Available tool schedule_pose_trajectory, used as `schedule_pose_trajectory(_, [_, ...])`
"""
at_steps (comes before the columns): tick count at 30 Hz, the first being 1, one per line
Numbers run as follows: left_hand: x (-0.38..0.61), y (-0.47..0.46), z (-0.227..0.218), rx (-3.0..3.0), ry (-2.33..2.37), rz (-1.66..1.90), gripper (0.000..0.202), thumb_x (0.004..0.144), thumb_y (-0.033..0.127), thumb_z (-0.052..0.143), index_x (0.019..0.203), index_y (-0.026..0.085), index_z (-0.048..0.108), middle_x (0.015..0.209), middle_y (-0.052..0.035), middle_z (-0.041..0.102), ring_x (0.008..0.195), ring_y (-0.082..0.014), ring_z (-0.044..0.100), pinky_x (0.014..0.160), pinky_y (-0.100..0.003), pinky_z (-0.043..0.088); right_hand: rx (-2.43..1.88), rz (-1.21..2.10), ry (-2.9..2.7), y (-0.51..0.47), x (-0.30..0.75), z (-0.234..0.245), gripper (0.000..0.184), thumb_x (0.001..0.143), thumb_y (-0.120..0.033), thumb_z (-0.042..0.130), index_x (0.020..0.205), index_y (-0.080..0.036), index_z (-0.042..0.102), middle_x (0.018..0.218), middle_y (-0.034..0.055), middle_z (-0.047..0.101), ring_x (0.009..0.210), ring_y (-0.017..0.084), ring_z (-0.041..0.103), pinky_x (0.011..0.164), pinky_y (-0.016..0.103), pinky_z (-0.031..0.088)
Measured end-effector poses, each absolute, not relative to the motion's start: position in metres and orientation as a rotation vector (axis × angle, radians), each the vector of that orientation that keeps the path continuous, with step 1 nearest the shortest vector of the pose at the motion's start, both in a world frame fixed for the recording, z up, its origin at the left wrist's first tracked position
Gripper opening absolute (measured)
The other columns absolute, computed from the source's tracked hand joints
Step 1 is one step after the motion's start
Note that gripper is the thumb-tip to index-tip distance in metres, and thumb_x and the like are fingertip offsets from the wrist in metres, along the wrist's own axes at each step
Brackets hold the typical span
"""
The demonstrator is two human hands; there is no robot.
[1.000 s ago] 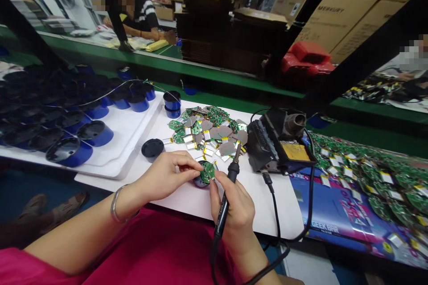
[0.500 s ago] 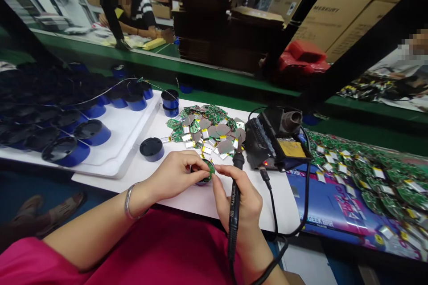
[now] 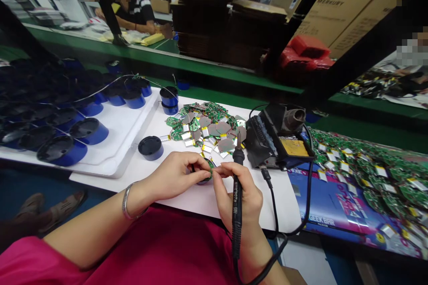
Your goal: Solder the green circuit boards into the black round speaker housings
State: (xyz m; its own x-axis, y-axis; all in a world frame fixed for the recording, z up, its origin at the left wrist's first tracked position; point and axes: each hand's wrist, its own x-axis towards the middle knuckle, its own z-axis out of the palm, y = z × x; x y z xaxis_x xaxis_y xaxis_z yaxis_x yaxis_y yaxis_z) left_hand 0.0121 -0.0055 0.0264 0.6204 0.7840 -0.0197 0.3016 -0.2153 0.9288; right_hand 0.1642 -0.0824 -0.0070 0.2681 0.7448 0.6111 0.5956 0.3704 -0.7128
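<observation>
My left hand (image 3: 179, 173) is closed, thumb and fingers pinching a small green circuit board (image 3: 207, 174). The board sits at a round dark housing, mostly hidden under my fingers. My right hand (image 3: 239, 196) holds a black soldering iron (image 3: 237, 200), its tip pointing up and away from the board. The thumb and index fingertips of that hand meet at the board's right edge; whether they pinch a wire there is too small to tell. Just beyond lies a pile of green boards (image 3: 209, 109) with silver battery cells (image 3: 207, 148) and grey discs (image 3: 226, 145).
A soldering station (image 3: 277, 136) with a yellow sponge (image 3: 293, 147) stands right of the pile, its cable looping beside my right arm. Round blue housings (image 3: 89, 131) fill a white foam tray (image 3: 115, 153) at left. One black-topped housing (image 3: 150, 148) stands nearby. More boards (image 3: 384, 173) lie right.
My right thumb and index fingertips have drawn together at the board's edge. The soldering iron is slightly more upright in that hand. My left hand has barely moved.
</observation>
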Motion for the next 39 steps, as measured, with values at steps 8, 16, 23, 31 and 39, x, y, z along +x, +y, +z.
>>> schedule_pose_trajectory(8, [0.005, -0.005, 0.024, 1.923, 0.892, 0.6, 0.013, 0.089, 0.026, 0.061, 0.082, 0.018, 0.068, 0.081, -0.0009, 0.07, 0.076, -0.0133, 0.06, 0.071, -0.025, 0.046, -1.298, 0.036, -1.511, -0.086, 0.172, -0.009, 0.029, 0.087, -0.008, 0.063, 0.113, -0.02, 0.059, 0.094, 0.0036, 0.071, 0.083, 0.016, 0.07, 0.079, 0.031, 0.059])
schedule_pose_trajectory(16, [0.005, -0.01, 0.016, 2.221, 0.74, 0.754, 0.013, 0.088, 0.015, 0.06, 0.077, 0.019, 0.066, 0.091, -0.0026, 0.071, 0.094, -0.0173, 0.06, 0.091, -0.034, 0.044, -1.173, -0.101, -1.722, -0.086, 0.173, -0.023, 0.037, 0.083, 0.002, 0.063, 0.117, -0.012, 0.057, 0.104, 0.0142, 0.071, 0.098, 0.022, 0.069, 0.084, 0.037, 0.061])
schedule_pose_trajectory(23, [0.008, -0.012, 0.01, 2.261, 0.852, 0.743, 0.012, 0.084, 0.014, 0.062, 0.074, 0.02, 0.066, 0.092, -0.001, 0.073, 0.095, -0.0197, 0.06, 0.091, -0.039, 0.04, -1.246, -0.151, -1.672, -0.088, 0.17, -0.021, 0.038, 0.087, -0.004, 0.061, 0.123, -0.016, 0.057, 0.101, 0.0103, 0.073, 0.092, 0.021, 0.072, 0.081, 0.036, 0.062])
schedule_pose_trajectory(31, [0.008, -0.012, 0.008, 2.261, 0.879, 0.726, 0.011, 0.082, 0.014, 0.063, 0.074, 0.021, 0.066, 0.094, -0.0007, 0.073, 0.097, -0.0196, 0.061, 0.092, -0.039, 0.039, -1.495, 0.002, -1.32, -0.121, 0.194, 0.014, 0.03, 0.095, -0.026, 0.058, 0.123, -0.021, 0.064, 0.084, 0.0027, 0.075, 0.067, 0.017, 0.072, 0.058, 0.026, 0.058])
schedule_pose_trajectory(39, [0.01, -0.013, 0.008, 2.293, 0.905, 0.732, 0.012, 0.081, 0.014, 0.061, 0.072, 0.02, 0.064, 0.093, 0.0001, 0.074, 0.096, -0.0187, 0.061, 0.091, -0.038, 0.038, -1.425, -0.119, -1.431, -0.135, 0.185, 0.03, 0.007, 0.083, -0.02, 0.065, 0.083, -0.019, 0.059, 0.066, -0.0014, 0.063, 0.05, 0.011, 0.058, 0.048, 0.023, 0.048])
